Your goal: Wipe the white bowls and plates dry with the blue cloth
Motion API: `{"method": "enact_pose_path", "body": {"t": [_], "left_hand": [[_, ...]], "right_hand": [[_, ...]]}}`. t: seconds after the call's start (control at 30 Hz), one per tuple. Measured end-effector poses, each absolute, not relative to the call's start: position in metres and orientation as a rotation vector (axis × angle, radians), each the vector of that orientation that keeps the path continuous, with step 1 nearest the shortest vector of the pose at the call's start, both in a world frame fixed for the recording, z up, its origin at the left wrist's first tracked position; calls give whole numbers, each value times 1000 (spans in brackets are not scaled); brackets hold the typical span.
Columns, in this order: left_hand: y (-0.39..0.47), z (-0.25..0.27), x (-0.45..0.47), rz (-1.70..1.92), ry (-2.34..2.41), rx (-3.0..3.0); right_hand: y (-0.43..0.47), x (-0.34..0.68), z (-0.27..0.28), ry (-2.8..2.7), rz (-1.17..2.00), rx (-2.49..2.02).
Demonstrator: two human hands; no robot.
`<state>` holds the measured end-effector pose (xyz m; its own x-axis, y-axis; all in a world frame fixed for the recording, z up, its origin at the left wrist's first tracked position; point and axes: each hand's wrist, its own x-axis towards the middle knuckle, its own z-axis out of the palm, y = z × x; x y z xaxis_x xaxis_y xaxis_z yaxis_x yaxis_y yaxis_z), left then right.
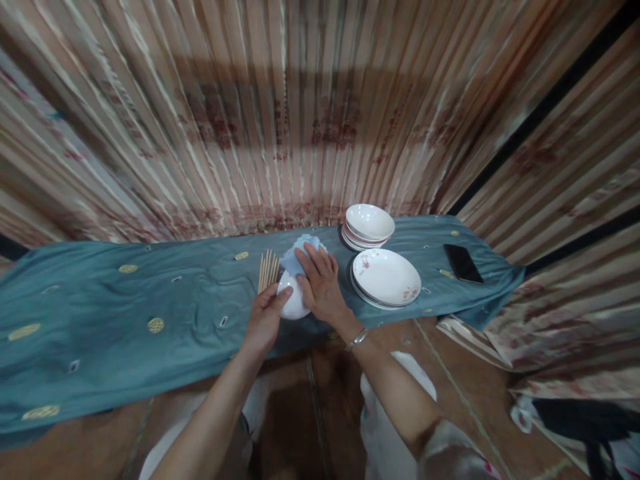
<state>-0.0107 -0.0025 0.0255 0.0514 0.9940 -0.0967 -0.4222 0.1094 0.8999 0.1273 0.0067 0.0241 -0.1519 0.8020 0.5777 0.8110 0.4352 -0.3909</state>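
Note:
A white bowl (pixel 295 301) is held tilted above the near part of the table, its left edge gripped by my left hand (pixel 266 313) with the thumb over the rim. My right hand (pixel 320 283) presses a light blue cloth (pixel 296 257) against the bowl, fingers spread over the cloth. Part of the bowl is hidden by the cloth and that hand. Just behind and left of the bowl, several wooden chopsticks (pixel 269 267) lie side by side on the tablecloth.
Right of my hands stand stacked white bowls (pixel 370 222) and, nearer me, stacked plates (pixel 386 277) with a flower pattern. A black phone (pixel 463 263) lies at the right end. A teal patterned cloth (pixel 190 287) covers the narrow table, with a pleated curtain (pixel 310 120) behind.

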Motion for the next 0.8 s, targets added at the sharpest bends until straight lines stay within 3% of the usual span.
{"method": "enact_pose_path", "body": {"t": [0.8], "left_hand": [[13, 21, -28, 1396, 924, 539]], "right_hand": [[47, 133, -41, -1195, 617, -1321]]}}
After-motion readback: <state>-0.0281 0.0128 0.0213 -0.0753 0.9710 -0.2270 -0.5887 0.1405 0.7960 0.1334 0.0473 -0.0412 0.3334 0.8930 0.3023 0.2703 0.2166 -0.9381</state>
